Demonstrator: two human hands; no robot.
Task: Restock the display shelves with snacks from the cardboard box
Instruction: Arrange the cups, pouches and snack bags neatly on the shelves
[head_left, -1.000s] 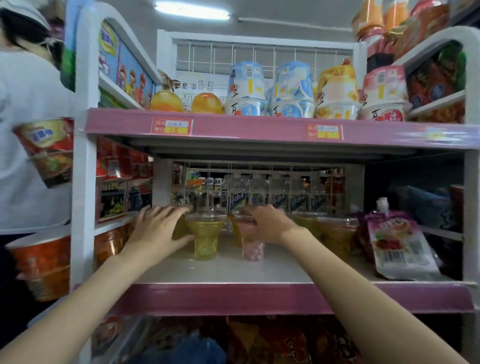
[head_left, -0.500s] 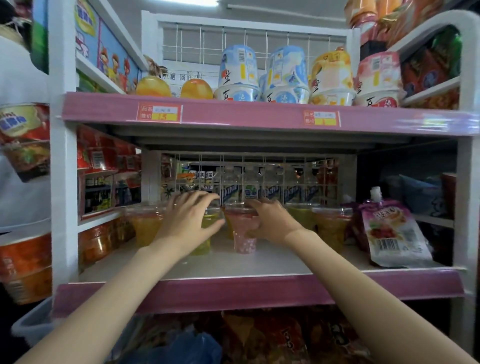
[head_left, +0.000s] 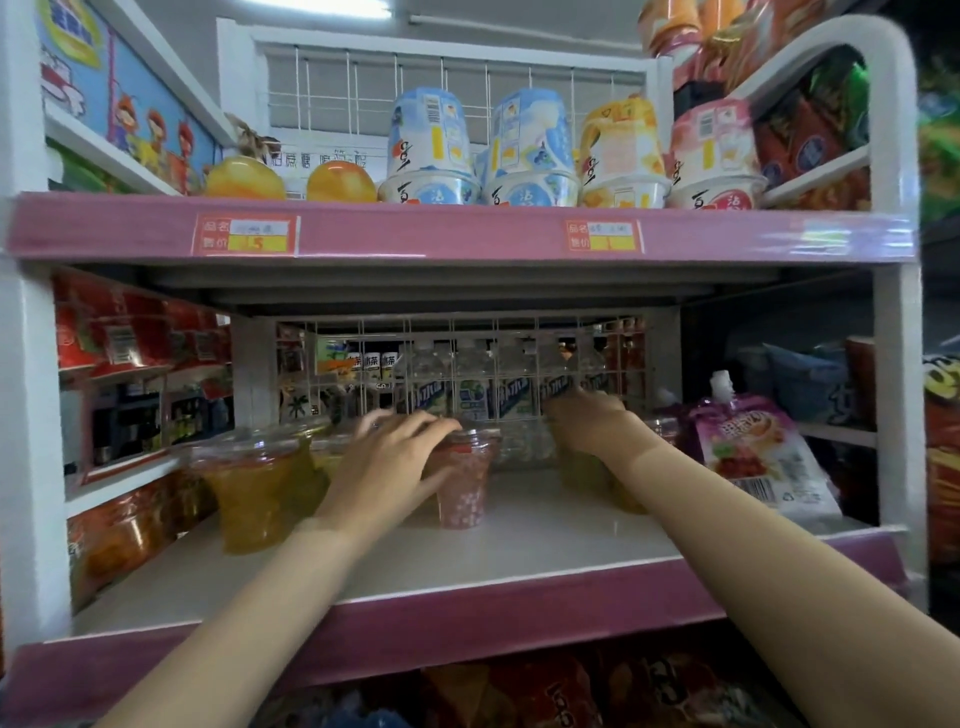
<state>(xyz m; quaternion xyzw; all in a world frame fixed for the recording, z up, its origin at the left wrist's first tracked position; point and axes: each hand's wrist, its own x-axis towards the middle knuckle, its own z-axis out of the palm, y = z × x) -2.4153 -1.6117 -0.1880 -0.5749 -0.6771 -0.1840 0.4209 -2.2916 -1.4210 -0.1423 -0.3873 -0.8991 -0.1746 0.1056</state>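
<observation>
Since a moment ago the left hand (head_left: 387, 462) has slid right off the yellow cup (head_left: 254, 493), which stands left of the pink cup (head_left: 464, 483). Its spread fingers now rest on the pink cup's lid and side. The right hand (head_left: 584, 423) has moved right to cups behind; its grip cannot be told. Cups are being spaced along the shelf (head_left: 519, 551), so placing looks nearly done. The box is not in view.

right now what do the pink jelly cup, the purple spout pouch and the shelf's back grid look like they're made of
Pink jelly cup: clear, glossy plastic by the look; the pink filling shows through its wall.
Purple spout pouch: soft printed film, probably plastic laminate; it bulges and shines, with a white spout.
Back grid: thin white-coated wire, likely metal; bottles show between the bars.
</observation>
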